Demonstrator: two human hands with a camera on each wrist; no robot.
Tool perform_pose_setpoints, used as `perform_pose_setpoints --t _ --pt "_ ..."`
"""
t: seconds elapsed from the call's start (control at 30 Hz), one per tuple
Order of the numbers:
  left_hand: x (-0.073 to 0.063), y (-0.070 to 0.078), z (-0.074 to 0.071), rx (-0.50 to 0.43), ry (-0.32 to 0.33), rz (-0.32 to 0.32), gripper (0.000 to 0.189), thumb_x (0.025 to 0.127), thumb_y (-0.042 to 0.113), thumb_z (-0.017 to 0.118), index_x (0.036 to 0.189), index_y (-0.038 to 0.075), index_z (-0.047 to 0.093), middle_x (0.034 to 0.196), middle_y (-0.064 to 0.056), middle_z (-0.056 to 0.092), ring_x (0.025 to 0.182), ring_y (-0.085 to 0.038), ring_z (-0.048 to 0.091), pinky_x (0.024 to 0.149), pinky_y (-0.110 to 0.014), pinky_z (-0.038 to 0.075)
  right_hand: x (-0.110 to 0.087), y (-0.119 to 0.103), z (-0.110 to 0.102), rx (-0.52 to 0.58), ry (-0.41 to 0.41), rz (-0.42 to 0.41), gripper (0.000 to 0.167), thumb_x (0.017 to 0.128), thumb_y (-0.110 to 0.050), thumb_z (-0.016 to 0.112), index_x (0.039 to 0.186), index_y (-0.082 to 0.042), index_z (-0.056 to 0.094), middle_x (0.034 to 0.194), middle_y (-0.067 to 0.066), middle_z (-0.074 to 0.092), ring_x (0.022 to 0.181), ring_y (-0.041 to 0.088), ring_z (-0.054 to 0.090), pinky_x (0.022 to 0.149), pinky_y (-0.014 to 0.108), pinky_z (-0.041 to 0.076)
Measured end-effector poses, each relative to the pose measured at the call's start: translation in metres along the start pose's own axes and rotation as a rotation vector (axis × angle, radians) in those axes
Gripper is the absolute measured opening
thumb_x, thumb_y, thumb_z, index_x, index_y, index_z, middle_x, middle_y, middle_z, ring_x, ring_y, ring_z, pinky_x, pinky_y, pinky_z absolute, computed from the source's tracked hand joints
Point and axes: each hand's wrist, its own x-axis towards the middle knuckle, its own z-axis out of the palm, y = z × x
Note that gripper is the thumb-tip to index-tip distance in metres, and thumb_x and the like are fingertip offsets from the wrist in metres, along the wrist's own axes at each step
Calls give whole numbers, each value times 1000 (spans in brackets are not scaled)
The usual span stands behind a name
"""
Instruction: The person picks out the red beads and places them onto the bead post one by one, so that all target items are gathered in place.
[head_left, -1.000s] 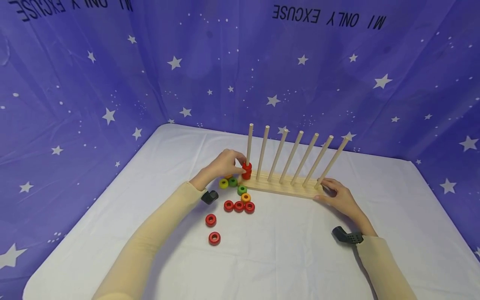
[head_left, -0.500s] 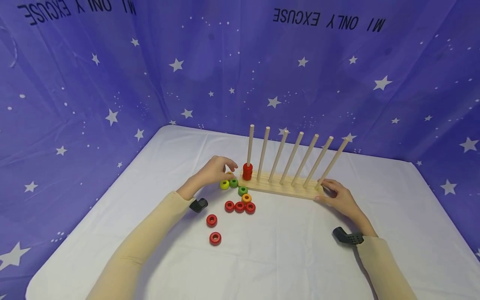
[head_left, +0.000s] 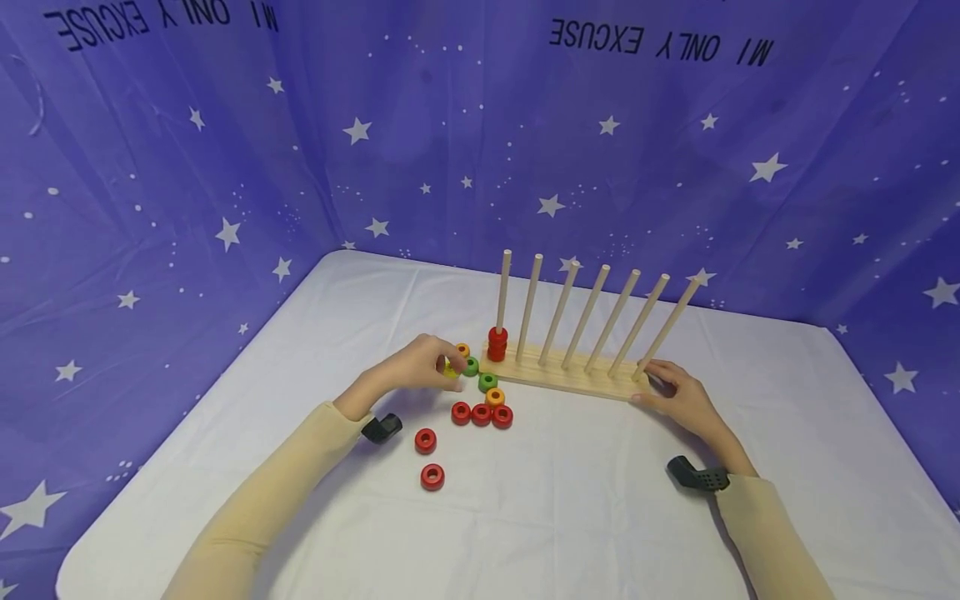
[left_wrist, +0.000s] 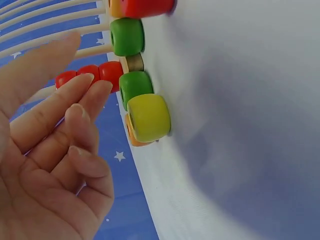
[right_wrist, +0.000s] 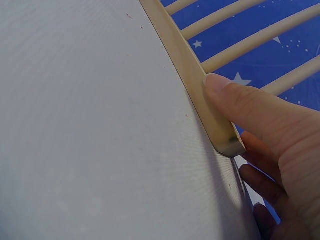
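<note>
From where I stand, a left hand in a cream sleeve reaches in over the table's left edge, its thumb apart from loosely bent fingers, hovering just beside a yellow bead. Two red beads lie loose on the near side of that hand. Next to the yellow bead sit an orange bead and a green bead. Three more red ones form a touching row nearer me, with a second orange and a second green just beyond. Then comes the wooden base, lying toward the table's far edge. Its leftmost peg carries a red stack (three, by the left wrist view); the seven pegs fan rightward. Nearest the table's right edge, the right hand has thumb and fingers clamped on the base's right end.
</note>
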Motion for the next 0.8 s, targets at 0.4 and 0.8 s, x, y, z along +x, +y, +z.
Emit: perform_pose_setpoints --t 0.4,0.8 --pt "-14 -3 9 -56 -88 14 30 76 14 75 104 5 70 97 -10 71 66 -6 52 59 -18 43 1 2 1 2 -3 6 70 77 -32 75 133 2 50 137 25 44 130 46 39 103 56 35" --pt "-15 -5 22 -86 -153 57 32 72 13 79 102 9 70 83 -4 67 63 -5 52 59 -18 45 1 3 0 6 -5 8 70 77 -31 75 133 2 49 137 26 44 130 46 38 104 56 34"
